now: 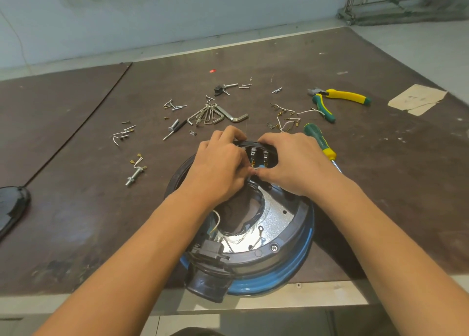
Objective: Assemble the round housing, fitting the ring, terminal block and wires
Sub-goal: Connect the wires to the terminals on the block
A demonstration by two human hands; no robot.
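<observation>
Left hand (pixel 220 163) and right hand (pixel 291 163) both gripped the terminal block (pixel 256 153), held over the far edge of the round housing (pixel 286 247)
Fingers of each curled round one end of the black block, thumbs close together under it. Housing sat open side up at the near edge of the surface (pixel 101 208), blue rim (pixel 297 267) underneath, white wire (pixel 217 220) loose inside. Hex keys (pixel 215 116), screws (pixel 175 106) and yellow-green pliers (pixel 337 99) lay beyond; screwdriver (pixel 321 143) just beside my right hand
</observation>
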